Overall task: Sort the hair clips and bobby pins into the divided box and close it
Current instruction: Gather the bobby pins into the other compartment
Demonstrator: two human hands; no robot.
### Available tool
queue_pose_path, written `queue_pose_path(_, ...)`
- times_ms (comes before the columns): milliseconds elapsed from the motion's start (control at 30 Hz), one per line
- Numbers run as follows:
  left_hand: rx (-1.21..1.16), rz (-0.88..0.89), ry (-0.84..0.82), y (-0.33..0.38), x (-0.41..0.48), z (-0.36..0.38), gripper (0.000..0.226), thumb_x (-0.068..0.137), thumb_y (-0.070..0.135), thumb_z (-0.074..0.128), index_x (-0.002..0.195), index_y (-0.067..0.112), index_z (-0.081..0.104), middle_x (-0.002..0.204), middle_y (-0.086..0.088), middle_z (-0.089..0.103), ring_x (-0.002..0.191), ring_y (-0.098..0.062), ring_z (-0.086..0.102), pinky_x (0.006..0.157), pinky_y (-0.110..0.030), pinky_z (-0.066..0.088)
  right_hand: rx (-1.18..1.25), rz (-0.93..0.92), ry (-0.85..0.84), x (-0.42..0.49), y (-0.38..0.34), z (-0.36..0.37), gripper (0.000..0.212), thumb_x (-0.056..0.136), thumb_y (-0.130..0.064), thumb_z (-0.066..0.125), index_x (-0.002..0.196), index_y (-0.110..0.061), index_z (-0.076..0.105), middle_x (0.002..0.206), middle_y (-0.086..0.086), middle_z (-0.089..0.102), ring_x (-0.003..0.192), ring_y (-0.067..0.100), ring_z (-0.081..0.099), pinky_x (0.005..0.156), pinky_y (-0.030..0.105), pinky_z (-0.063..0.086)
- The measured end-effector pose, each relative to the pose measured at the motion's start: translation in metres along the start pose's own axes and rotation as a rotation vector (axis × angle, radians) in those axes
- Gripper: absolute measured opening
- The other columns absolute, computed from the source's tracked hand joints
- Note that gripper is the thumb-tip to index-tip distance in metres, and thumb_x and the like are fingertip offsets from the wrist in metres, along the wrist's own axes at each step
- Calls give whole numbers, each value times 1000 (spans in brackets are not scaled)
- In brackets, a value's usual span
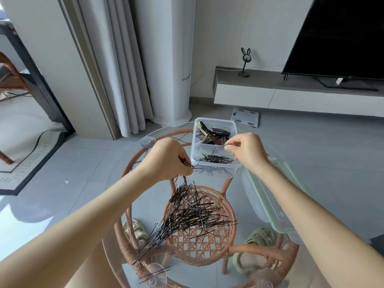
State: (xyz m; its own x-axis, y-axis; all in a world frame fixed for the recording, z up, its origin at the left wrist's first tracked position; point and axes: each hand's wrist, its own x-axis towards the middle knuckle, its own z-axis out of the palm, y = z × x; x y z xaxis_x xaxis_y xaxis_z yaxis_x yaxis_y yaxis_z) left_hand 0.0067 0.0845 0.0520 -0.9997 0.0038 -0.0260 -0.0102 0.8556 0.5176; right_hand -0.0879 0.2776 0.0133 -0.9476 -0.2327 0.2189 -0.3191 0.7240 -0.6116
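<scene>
At the table, hands are sorting bobby pins.
Left hand is gripping several above that 6 o'clock pile; right hand is pinching one pin over the divided box at 12 o'clock.

The bobby pins are black. The hair clips are brown and black; the lid is green-rimmed.

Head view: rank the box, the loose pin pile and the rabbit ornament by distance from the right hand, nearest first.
1. Box: just below and left of the right hand, which pinches a pin over it.
2. Pin pile: on the glass table, nearer the person.
3. Rabbit ornament: far back on the TV stand.
</scene>
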Motion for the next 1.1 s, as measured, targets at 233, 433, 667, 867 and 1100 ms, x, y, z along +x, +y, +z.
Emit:
queue_pose_path(233,-173,45,161,32,68,6,13,66,15,76,78,9,76,63,-3,64,42,-8,48,36,-5,36,-159,1,-207,12,9,10,24,85,-5,53,103,0,67,110,15,68,105,29,61,92,32,45)
queue_pose_path(433,-182,26,95,28,96,59,18,71,16,74,87,7,75,88,-7,73,66,-10,56,62,-18,42,-139,46,3,-7,27,-17,24,87,-4,52,101,-10,70,103,8,72,99,25,64,90,30,47)
queue_pose_path(667,68,113,-210,17,89,50,34,79,17,68,113,14,66,125,-2,62,108,-21,61,87,-23,44,-172,-41,-43,-36,26,-22,21,88,-11,55,103,-12,70,105,3,71,96,17,62,81,17,39)
queue_pose_path(867,223,59,-186,0,36,16,47,79,43,64,117,17,60,118,-3,64,106,-18,59,89,-25,46,-170,-180,-605,-87,6,-8,73,73,-48,68,136,-27,40,141,-12,39,131,6,32,109,24,24)
queue_pose_path(1100,508,-178,-408,-40,-62,69,106,60,80,51,138,10,30,131,-11,43,118,-24,43,102,-36,44,-419,-308,-721,-100,3,38,112,65,-61,68,146,-28,-2,156,-9,-2,142,16,2,115,36,3)
